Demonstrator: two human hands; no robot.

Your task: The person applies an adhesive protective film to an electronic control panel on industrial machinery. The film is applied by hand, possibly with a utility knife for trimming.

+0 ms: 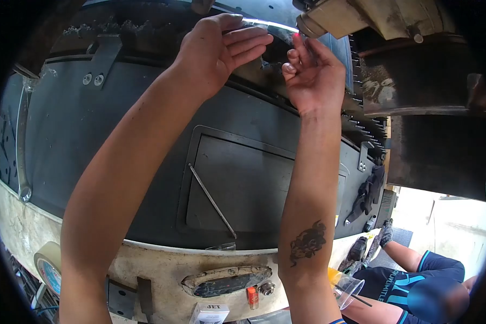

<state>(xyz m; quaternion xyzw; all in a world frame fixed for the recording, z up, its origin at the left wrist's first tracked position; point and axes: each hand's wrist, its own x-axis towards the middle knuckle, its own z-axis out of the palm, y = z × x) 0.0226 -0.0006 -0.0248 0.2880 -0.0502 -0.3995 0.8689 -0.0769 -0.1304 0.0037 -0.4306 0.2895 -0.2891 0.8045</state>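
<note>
Both of my arms reach up to the top of the view. My left hand (216, 51) is raised with its fingers stretched out and slightly apart, near the edge of a bright metal strip (270, 23). To its right, my right hand (314, 73) is turned palm toward me with its fingers curled, close under a beige machine part (340, 17). A small red glow shows at a fingertip. Whether the right fingers pinch anything is too small to make out. The two hands do not touch each other.
Below lies a dark panel (243, 178) with a thin metal rod (213, 201). A wrench (22, 146) is at the left. Tape (48, 267), a red lighter (252, 298) and a white box (209, 313) are at the bottom. A person (405, 286) is at the lower right, beside a plastic cup (346, 289).
</note>
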